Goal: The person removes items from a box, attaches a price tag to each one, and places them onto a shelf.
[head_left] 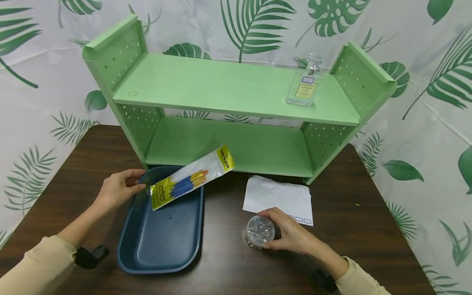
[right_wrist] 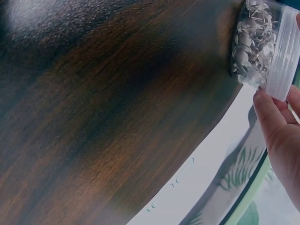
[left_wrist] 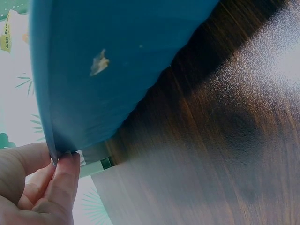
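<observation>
My left hand (head_left: 119,186) pinches the rim of a dark blue plastic tray (head_left: 123,246) at its far left corner. The left wrist view shows thumb and fingers (left_wrist: 63,180) on both sides of that rim. Across the tray's far end lies a clear packet of artist brushes (head_left: 188,180), blue and yellow handled, its upper end overlapping the lower shelf. With my right hand (head_left: 291,231) I hold a small clear round jar (head_left: 260,230) at its side. Silvery thumbtacks (right_wrist: 253,42) fill it below a translucent lid (right_wrist: 283,54).
A green two-tier shelf (head_left: 221,84) stands at the back of the dark wooden table (head_left: 225,262). On its upper board, toward the right, is a glass perfume bottle (head_left: 304,86). A white envelope (head_left: 276,194) lies flat just beyond the right hand.
</observation>
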`<action>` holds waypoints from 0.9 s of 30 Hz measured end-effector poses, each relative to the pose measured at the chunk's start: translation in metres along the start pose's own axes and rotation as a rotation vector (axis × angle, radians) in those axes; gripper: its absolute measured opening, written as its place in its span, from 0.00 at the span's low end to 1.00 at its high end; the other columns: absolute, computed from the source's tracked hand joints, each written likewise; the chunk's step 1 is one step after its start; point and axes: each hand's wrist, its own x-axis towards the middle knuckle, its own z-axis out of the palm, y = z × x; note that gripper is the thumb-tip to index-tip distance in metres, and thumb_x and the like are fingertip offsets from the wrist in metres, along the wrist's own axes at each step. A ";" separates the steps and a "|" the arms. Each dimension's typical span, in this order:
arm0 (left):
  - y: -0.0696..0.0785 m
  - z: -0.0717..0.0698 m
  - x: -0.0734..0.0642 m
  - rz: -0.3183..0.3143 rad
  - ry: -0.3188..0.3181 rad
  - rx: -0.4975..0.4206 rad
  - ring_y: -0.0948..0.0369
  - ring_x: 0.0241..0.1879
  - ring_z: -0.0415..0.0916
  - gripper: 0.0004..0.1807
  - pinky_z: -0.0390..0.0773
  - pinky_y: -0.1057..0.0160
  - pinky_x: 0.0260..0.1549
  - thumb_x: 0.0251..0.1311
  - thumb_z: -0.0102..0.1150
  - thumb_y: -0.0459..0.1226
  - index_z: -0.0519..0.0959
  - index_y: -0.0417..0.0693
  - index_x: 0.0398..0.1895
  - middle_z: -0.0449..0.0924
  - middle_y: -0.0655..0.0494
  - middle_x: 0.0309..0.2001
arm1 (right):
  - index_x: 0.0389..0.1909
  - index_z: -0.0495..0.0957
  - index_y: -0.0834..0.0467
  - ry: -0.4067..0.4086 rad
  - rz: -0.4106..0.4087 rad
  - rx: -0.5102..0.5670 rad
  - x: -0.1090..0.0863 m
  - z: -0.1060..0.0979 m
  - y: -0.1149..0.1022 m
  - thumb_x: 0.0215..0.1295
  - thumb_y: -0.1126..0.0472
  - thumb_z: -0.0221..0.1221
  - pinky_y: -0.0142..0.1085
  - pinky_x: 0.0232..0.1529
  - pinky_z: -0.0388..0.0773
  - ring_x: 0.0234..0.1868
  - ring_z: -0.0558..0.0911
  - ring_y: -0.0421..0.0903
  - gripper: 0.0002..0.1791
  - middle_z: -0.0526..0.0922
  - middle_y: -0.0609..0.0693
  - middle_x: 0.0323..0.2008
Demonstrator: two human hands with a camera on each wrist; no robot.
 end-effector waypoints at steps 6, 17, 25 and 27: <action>0.000 0.000 0.000 0.005 0.003 -0.001 0.39 0.49 0.76 0.23 0.81 0.50 0.37 0.60 0.58 0.33 0.71 0.34 0.58 0.74 0.31 0.53 | 0.58 0.69 0.63 -0.007 -0.002 -0.002 -0.001 -0.001 0.000 0.41 0.57 0.74 0.43 0.53 0.74 0.52 0.76 0.49 0.41 0.75 0.53 0.53; -0.001 0.001 0.000 0.004 -0.004 -0.009 0.39 0.50 0.75 0.24 0.81 0.50 0.38 0.60 0.59 0.33 0.71 0.34 0.59 0.73 0.31 0.54 | 0.52 0.72 0.73 0.275 0.054 0.262 -0.001 -0.011 0.008 0.48 0.72 0.68 0.41 0.48 0.79 0.47 0.79 0.46 0.28 0.78 0.67 0.45; -0.001 0.000 0.000 0.014 0.000 -0.007 0.39 0.49 0.76 0.23 0.81 0.50 0.37 0.60 0.58 0.33 0.71 0.33 0.59 0.73 0.31 0.54 | 0.46 0.76 0.73 0.586 0.317 0.231 -0.005 -0.034 0.023 0.53 0.74 0.64 0.21 0.36 0.77 0.36 0.79 0.33 0.18 0.81 0.67 0.38; -0.001 0.001 0.000 0.017 0.001 -0.007 0.39 0.49 0.76 0.23 0.81 0.50 0.37 0.60 0.58 0.33 0.71 0.33 0.58 0.73 0.30 0.54 | 0.45 0.77 0.72 0.632 0.382 0.202 -0.008 -0.039 0.030 0.54 0.73 0.64 0.19 0.34 0.75 0.34 0.77 0.30 0.17 0.81 0.68 0.38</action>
